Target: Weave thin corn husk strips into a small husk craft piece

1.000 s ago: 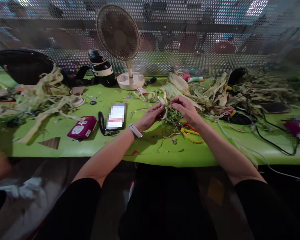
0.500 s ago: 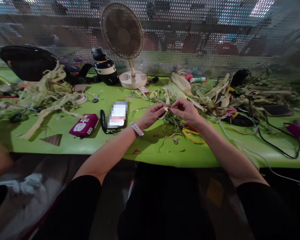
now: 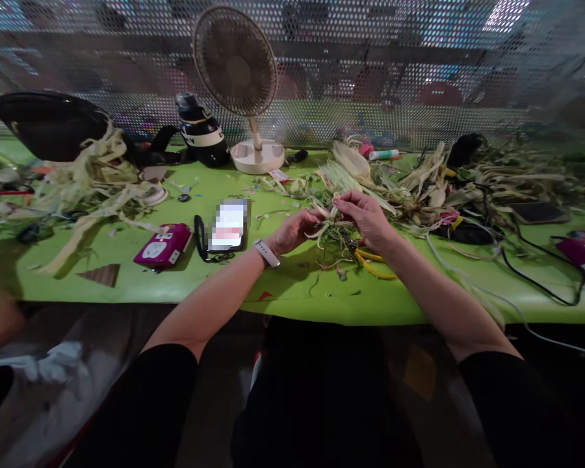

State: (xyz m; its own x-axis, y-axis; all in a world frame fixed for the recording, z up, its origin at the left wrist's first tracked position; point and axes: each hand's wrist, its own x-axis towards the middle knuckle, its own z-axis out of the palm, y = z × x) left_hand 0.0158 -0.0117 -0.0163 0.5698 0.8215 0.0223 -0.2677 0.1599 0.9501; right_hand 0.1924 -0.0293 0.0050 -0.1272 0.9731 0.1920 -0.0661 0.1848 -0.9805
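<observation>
Pale husk strips (image 3: 328, 223) right of the round white fan (image 3: 236, 65) seem flimsy; my left hand (image 3: 292, 233) and right hand (image 3: 366, 218) sensibly pinch centrally.

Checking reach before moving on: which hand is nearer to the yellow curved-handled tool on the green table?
Right. The bare right hand is just beyond the yellow curved-handled tool; the bare left hand is farther off, to its left.

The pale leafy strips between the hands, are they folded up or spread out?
Spread out: the pale strips point different ways between the left hand and right hand.
</observation>
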